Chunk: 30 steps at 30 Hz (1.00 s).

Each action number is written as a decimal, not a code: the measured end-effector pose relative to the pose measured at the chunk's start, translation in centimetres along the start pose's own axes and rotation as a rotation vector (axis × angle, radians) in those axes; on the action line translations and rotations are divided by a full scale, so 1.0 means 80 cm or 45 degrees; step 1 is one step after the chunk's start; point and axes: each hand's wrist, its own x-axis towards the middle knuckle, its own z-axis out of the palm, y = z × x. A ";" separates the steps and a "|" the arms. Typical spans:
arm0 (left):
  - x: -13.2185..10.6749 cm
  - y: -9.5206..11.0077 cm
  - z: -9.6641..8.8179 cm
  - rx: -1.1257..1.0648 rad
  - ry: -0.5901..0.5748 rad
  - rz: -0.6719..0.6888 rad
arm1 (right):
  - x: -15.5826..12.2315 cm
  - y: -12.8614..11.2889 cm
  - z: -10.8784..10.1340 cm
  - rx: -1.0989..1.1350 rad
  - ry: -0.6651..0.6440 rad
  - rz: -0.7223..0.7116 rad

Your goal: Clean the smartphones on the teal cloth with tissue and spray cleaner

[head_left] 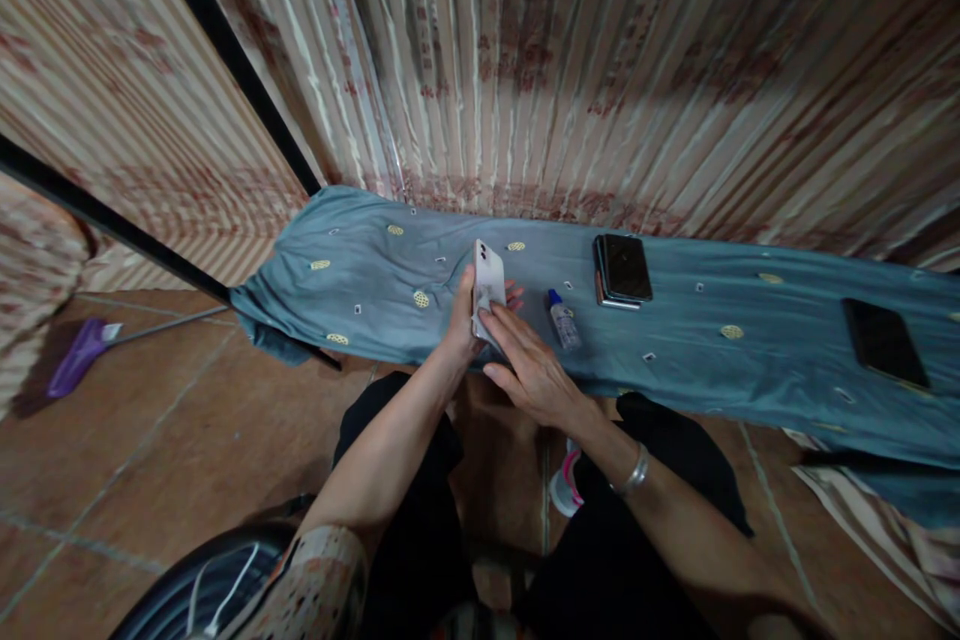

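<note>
White phone [491, 272] is in hand, camera lenses showing, to the left of the blue-capped bottle [564, 323]. Left hand [462, 318] is curled round its edges and grips it. Right hand [538, 367] is partly open, fingertips against the phone's lower back; whether they pinch anything cannot be told. Stacked phones [628, 267] lie right of the bottle. Step in hand, as judged: handling the back surface. Next move calls for a steady left grip.

Here's the white smartphone [490, 272], smooth-backed; there's the plastic bottle [564, 322], now glossy black on the stacked phones [628, 265], softly creased cloth [390, 295], a shiny metal bangle [639, 468], pleated fabric curtain [525, 100]!
</note>
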 end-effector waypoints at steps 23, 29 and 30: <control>-0.004 -0.026 0.011 -0.010 0.048 0.090 | 0.022 0.035 -0.009 0.002 0.096 0.196; -0.006 -0.017 0.011 0.043 0.148 0.090 | 0.021 0.028 -0.011 0.053 0.056 0.156; -0.006 -0.015 0.011 0.045 0.163 0.073 | 0.020 0.025 -0.010 0.061 0.048 0.146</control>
